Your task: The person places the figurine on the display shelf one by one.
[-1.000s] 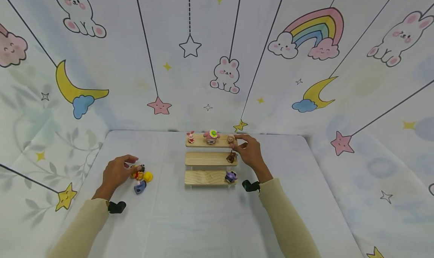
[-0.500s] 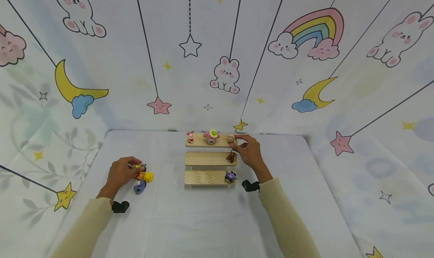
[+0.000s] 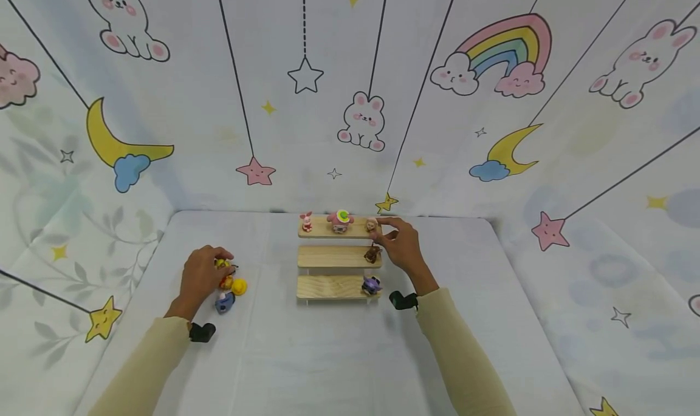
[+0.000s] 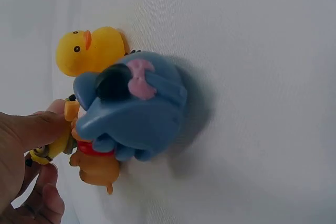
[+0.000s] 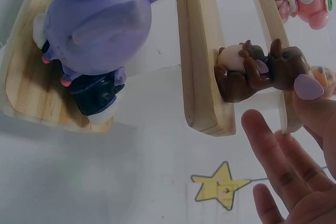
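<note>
Since a second ago the left hand (image 3: 201, 276) has slid nearer the toy cluster and now pinches the small yellow figure (image 4: 50, 148), beside the rubber duck (image 4: 90, 51) and blue donkey (image 4: 134, 111). Right hand (image 3: 403, 246) stays put, fingertips gripping the tan figure (image 3: 372, 225) on the top shelf (image 3: 322, 231), above the brown figure (image 5: 257, 69) and purple figure (image 5: 92, 30)

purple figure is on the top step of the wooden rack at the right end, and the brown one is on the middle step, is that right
Not quite. The purple figure stands at the right end of the bottom step of the wooden rack, not the top one. The brown figure is indeed on the middle step. The head view shows it.
</note>
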Demonstrator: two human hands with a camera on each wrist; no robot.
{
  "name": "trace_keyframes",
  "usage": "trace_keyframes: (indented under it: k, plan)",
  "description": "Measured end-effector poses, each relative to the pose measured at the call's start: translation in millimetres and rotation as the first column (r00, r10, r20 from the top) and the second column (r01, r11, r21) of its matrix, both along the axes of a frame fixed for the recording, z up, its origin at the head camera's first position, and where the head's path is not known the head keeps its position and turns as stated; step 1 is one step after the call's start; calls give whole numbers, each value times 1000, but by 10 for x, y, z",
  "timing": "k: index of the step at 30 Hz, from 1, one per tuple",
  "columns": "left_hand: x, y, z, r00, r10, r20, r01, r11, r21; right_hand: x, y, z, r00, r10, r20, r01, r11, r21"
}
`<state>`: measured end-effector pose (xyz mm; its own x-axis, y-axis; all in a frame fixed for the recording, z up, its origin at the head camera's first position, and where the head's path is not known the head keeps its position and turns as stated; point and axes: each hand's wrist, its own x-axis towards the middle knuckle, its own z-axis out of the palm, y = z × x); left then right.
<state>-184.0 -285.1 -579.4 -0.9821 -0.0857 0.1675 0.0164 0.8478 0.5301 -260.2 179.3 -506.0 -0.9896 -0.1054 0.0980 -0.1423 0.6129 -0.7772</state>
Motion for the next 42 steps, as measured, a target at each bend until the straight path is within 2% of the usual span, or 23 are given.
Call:
trace_keyframes:
  k: [4,14,19,28,35,42]
  plan:
    - [1,54,12,1000,-13,-22,13,1000,21,7,-4,2,1000,4,-1,-4,1000,-2]
    - [9,76,16,999,-31,21,29,994,108,-25,14,-31,1000,14,-7,-14,1000,-5]
    - [49,70,33,999,-14,30,10,991,137,-23,9,-37,1000,4,1,-4,1000,0]
    - [107,-4,-31,999,33,-18,-30,989,148,-16,9,-25,1000,12,-12,-12,1000,1]
    - [104,3,-49,998,62,3,-62,984,167,-21,12,-32,1000,13,-12,-13,1000,-1]
    - [76,57,-3,995,78,-69,-66,984,166,-15,5,-20,1000,8,-3,-8,1000,-7]
